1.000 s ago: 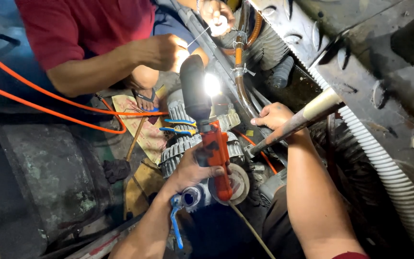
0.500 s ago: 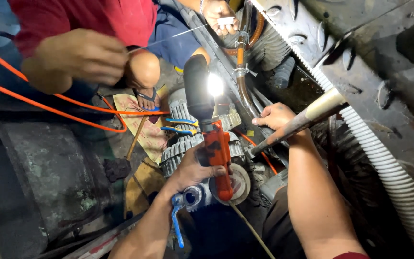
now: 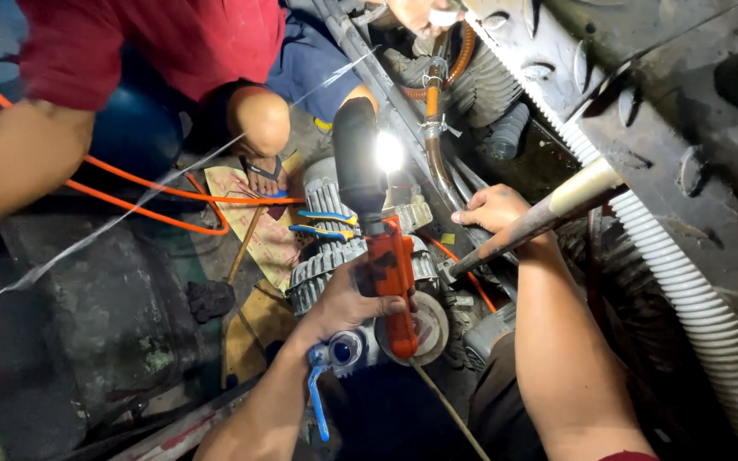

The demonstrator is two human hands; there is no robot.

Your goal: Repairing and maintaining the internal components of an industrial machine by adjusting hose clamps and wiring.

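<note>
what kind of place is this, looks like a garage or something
Likely a repair workshop or machine bay: a greasy finned motor lies opened up, a ribbed white hose runs along dark metal bodywork, and the left hand holds an orange work light.

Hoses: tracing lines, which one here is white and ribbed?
The thick white corrugated plastic hose running down the right edge; the others are thin smooth orange hoses at left.
</note>
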